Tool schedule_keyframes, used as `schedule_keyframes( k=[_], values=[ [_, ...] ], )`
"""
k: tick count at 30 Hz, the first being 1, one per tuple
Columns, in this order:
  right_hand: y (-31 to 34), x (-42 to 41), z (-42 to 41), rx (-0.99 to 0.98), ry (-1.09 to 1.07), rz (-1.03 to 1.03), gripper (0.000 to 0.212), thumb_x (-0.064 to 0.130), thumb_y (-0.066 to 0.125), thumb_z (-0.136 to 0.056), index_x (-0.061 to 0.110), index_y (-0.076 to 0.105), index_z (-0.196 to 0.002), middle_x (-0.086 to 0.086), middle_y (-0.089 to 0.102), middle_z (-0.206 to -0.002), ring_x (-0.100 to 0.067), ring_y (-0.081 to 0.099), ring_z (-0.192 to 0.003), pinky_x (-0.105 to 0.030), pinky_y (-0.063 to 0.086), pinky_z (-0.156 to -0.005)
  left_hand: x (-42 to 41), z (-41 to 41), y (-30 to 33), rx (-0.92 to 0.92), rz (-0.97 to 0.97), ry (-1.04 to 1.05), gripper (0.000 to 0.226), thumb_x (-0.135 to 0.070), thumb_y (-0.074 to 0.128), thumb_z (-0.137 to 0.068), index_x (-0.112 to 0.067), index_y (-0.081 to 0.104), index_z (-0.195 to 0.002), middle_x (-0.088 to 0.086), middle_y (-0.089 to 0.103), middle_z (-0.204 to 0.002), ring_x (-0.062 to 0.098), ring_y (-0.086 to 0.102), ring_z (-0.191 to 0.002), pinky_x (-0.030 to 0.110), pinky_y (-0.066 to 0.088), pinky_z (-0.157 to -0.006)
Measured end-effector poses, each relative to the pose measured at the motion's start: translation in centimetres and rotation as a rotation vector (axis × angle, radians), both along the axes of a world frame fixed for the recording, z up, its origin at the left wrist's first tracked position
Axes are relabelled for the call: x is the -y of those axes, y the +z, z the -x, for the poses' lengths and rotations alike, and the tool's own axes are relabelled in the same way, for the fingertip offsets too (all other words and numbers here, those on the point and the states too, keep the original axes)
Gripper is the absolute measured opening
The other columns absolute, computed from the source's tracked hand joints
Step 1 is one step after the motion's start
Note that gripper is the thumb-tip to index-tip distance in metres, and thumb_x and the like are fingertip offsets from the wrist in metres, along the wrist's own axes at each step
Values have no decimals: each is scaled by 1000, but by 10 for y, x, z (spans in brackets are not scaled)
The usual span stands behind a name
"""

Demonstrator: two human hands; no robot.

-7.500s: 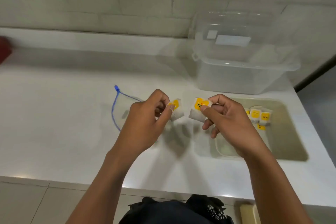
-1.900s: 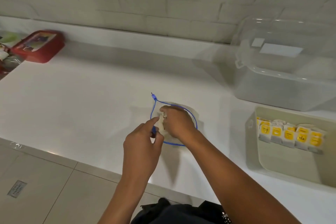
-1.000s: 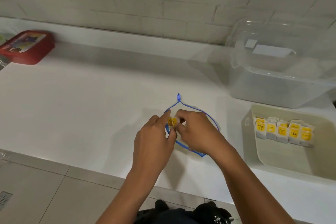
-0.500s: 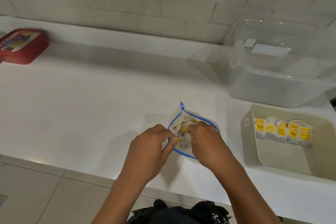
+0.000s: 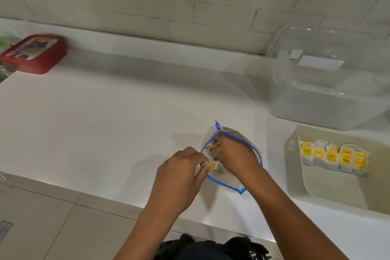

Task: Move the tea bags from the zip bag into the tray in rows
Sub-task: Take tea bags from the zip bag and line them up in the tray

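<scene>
The left hand (image 5: 179,177) has its grip pinched narrow on a tea bag (image 5: 212,165) with a yellow tag, at the 9 o'clock edge of the zip bag (image 5: 232,179) mouth. The right hand (image 5: 236,157) reaches inside the bag; its fingers are hidden, so I cannot tell its grip. The bag is clear, soft plastic with a blue zip rim, lying on the smooth white tabletop (image 5: 105,124). At 3 o'clock, well apart, the cream rectangular tray (image 5: 295,177) holds one row of yellow-tagged tea bags (image 5: 332,157).

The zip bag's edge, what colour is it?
Blue: the zip bag has a blue rim, seen in the head view.
</scene>
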State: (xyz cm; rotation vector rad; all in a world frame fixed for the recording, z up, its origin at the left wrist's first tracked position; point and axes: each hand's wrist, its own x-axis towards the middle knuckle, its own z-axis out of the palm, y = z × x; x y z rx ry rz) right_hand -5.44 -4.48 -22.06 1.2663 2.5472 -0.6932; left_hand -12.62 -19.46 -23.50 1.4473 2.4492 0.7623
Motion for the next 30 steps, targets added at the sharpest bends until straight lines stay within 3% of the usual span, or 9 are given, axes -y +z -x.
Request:
schedule_keyframes(
  k=[3,5,8,14,18,20,23,27,30],
  values=[
    [15,9,-11,-62,43,-32,12,13,48,-96,15,58,-89,-2,62,-85,-20,62,-78,-25,41,-60,-4,1,-3,37,-47,34,7,-37,64,-94,-34,70,-91,-15,59,-91,6,62,-72,29,51,-64],
    [26,19,-19,-60,91,-37,14,13,49,-97,14,62,-101,-2,67,-94,-21,64,-87,-27,45,-67,-7,0,-5,43,-83,57,4,-29,70,-91,-29,73,-89,-12,62,-88,8,63,-65,32,52,-61],
    [42,33,-35,-107,89,-99,13,10,50,-95,14,61,-102,-1,66,-98,-21,62,-93,-28,48,-75,-11,0,-8,27,-140,70,4,-21,76,-86,-25,75,-86,-9,64,-84,11,63,-61,34,53,-56],
    [45,27,-62,-355,-92,-79,16,19,49,-96,21,65,-93,8,58,-90,-15,56,-88,-28,45,-74,-16,8,-6,6,-193,40,6,-20,73,-89,-24,72,-85,-10,58,-81,9,57,-62,34,53,-59],
    [40,13,-70,-524,-130,75,14,20,55,-95,28,63,-86,17,60,-85,4,53,-67,-9,35,-61,-24,22,0,-23,-210,-6,4,-19,72,-90,-23,73,-88,-10,58,-82,4,52,-61,29,52,-61],
    [42,9,-70,-624,-189,224,14,21,57,-95,27,63,-85,22,60,-71,-2,53,-55,-13,37,-56,-28,27,6,-37,-207,-11,4,-20,72,-90,-24,72,-88,-11,56,-82,-1,50,-59,21,47,-60],
    [48,8,-71,-732,-259,414,14,14,57,-95,18,65,-85,12,61,-65,-15,57,-51,-30,43,-47,-29,27,10,-21,-188,-8,2,-25,71,-91,-25,72,-90,-14,57,-88,-10,53,-64,13,42,-62],
    [50,6,-74,-820,-284,455,12,10,55,-95,12,64,-88,0,59,-62,-18,56,-52,-31,40,-47,-22,21,17,38,-195,26,5,-33,67,-92,-30,71,-94,-19,57,-114,-7,56,-70,11,42,-67],
    [49,2,-77,-867,-288,447,12,10,56,-96,14,64,-88,3,59,-61,-16,55,-54,-31,41,-46,-19,17,23,98,-215,40,10,-36,63,-94,-31,69,-99,-22,52,-123,-6,57,-88,8,43,-70]
  ],
)
